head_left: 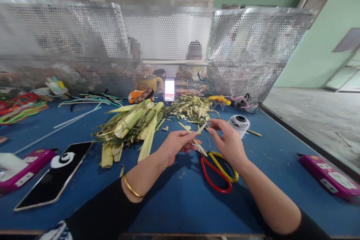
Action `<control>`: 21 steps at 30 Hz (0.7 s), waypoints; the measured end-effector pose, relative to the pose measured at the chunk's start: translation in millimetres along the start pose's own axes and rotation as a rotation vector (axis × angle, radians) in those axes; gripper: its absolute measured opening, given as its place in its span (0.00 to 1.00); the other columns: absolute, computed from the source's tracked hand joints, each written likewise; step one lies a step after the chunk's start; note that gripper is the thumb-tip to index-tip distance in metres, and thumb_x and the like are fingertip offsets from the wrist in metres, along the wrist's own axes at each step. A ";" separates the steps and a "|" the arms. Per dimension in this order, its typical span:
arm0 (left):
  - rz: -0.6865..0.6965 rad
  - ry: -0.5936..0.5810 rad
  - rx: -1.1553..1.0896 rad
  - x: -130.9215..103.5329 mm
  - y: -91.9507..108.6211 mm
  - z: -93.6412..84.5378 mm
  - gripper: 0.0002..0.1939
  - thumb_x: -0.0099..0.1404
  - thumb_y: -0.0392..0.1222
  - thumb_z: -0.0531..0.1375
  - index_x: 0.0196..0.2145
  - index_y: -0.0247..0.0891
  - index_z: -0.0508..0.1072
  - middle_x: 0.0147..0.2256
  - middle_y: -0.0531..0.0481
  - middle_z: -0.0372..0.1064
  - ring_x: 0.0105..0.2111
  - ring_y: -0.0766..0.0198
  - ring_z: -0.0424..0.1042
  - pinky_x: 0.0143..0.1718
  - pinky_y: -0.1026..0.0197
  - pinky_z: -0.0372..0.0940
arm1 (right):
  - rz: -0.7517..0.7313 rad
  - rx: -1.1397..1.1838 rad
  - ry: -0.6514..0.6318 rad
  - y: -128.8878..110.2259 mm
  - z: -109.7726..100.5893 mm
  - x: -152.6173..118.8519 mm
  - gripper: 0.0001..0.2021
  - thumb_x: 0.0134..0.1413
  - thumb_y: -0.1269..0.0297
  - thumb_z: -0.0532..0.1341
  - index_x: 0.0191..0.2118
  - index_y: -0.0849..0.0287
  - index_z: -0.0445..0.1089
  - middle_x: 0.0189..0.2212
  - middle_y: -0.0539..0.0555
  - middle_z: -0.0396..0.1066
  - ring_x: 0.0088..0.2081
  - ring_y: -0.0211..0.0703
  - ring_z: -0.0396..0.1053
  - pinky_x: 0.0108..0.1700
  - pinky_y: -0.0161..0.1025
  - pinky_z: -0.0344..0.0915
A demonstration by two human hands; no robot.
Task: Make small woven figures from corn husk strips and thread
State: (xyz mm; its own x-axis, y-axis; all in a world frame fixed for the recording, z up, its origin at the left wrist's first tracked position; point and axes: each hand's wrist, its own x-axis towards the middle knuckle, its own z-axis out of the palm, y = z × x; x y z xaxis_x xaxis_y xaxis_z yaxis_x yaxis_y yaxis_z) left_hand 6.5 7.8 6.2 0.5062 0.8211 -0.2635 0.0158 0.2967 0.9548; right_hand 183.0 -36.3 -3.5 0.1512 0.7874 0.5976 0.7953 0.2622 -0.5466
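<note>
My left hand pinches narrow pale-green corn husk strips that cross each other at its fingertips. Close by on the right, my right hand has its thumb and forefinger around the upper tip of one strip; the exact contact is hard to see. Below both hands lie scissors with one red and one yellow handle, their blades partly hidden by the left hand and the strips. A spool of white thread stands just beyond my right hand. To the left is a pile of corn husks.
Husk shreds are heaped at the back, before a perforated metal screen with people behind it. A phone and a magenta power strip lie left. Another magenta power strip is near the right edge.
</note>
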 end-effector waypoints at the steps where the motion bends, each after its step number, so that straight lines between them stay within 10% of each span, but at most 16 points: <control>1: -0.004 0.036 -0.040 0.7 0.2 0.2 0.11 0.60 0.45 0.64 0.37 0.35 0.78 0.35 0.44 0.78 0.25 0.71 0.73 0.25 0.70 0.60 | 0.061 0.010 -0.041 -0.5 1.0 -0.7 0.12 0.58 0.57 0.56 0.40 0.58 0.72 0.31 0.55 0.74 0.33 0.46 0.70 0.34 0.39 0.62; 7: -0.046 0.076 -0.201 4.4 1.7 -0.7 0.05 0.62 0.37 0.62 0.36 0.34 0.76 0.31 0.48 0.77 0.23 0.72 0.72 0.21 0.71 0.60 | 0.084 0.239 -0.498 -14.8 4.8 -8.2 0.18 0.59 0.53 0.55 0.22 0.58 0.66 0.18 0.47 0.65 0.22 0.35 0.61 0.27 0.33 0.56; 16: -0.054 -0.182 -0.416 3.7 4.3 -9.0 0.07 0.64 0.36 0.61 0.40 0.34 0.75 0.25 0.52 0.71 0.17 0.75 0.64 0.19 0.72 0.62 | 0.085 0.426 -0.190 -7.4 -1.0 0.7 0.09 0.54 0.60 0.59 0.36 0.57 0.73 0.33 0.52 0.74 0.37 0.43 0.69 0.42 0.38 0.63; 21: -0.069 -0.270 -0.422 3.6 0.5 -10.5 0.08 0.63 0.34 0.60 0.42 0.33 0.75 0.27 0.50 0.73 0.18 0.75 0.66 0.21 0.73 0.63 | 0.052 0.513 -0.374 -9.2 8.5 -4.4 0.09 0.56 0.60 0.59 0.30 0.58 0.72 0.31 0.51 0.74 0.35 0.42 0.69 0.39 0.38 0.63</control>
State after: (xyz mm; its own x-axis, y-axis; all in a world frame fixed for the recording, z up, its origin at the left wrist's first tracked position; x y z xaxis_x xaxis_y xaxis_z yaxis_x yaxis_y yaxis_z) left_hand -0.7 16.0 4.3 0.7219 0.6540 -0.2262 -0.2647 0.5629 0.7830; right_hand 170.0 -37.4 -6.1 -0.1066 0.9236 0.3681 0.3956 0.3791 -0.8365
